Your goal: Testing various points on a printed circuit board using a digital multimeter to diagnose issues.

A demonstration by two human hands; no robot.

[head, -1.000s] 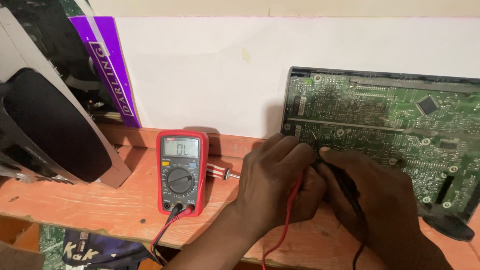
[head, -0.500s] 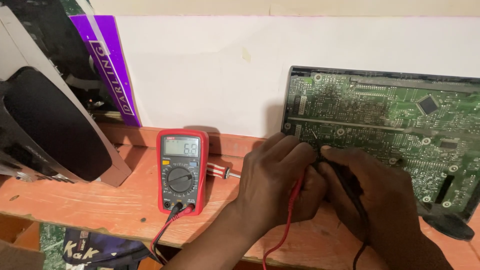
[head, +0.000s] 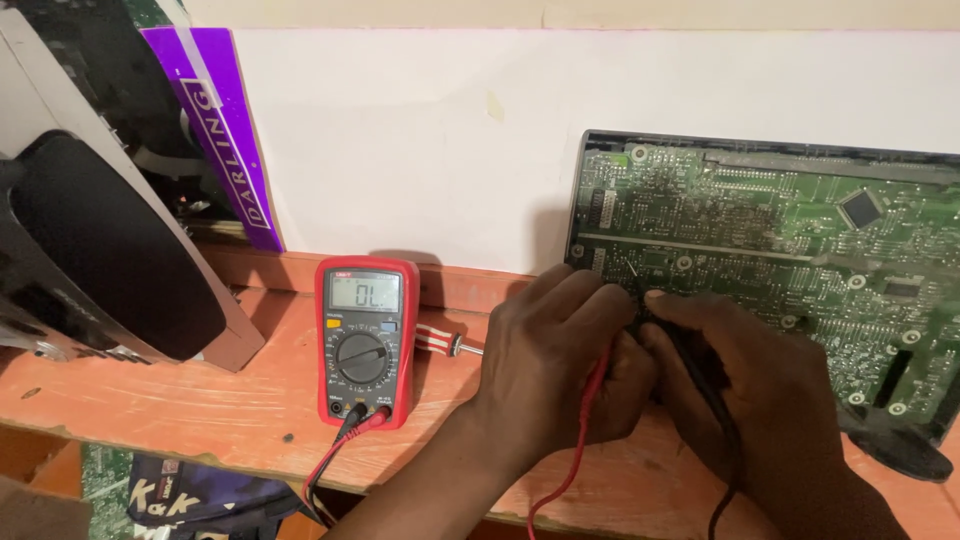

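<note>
A green circuit board (head: 790, 250) leans upright against the white wall at the right. My left hand (head: 560, 360) grips a red test probe (head: 598, 372) with its tip at the board's lower left edge. Right beside it, my right hand (head: 760, 390) grips a black test probe (head: 700, 370) aimed at the same area. The probe tips are hidden by my fingers. A red multimeter (head: 366, 340) lies flat on the orange-red wooden shelf (head: 150, 400), left of my hands, its red and black leads trailing off the front edge.
A red-and-white striped screwdriver handle (head: 445, 342) lies between the multimeter and my left hand. A large black and grey device (head: 90, 250) leans at the far left, with a purple strip (head: 215, 130) behind it. A patterned bag (head: 200, 495) sits below the shelf.
The multimeter's display reading has changed across the frames. Both hands have stayed at the board's lower left edge with barely any shift.
</note>
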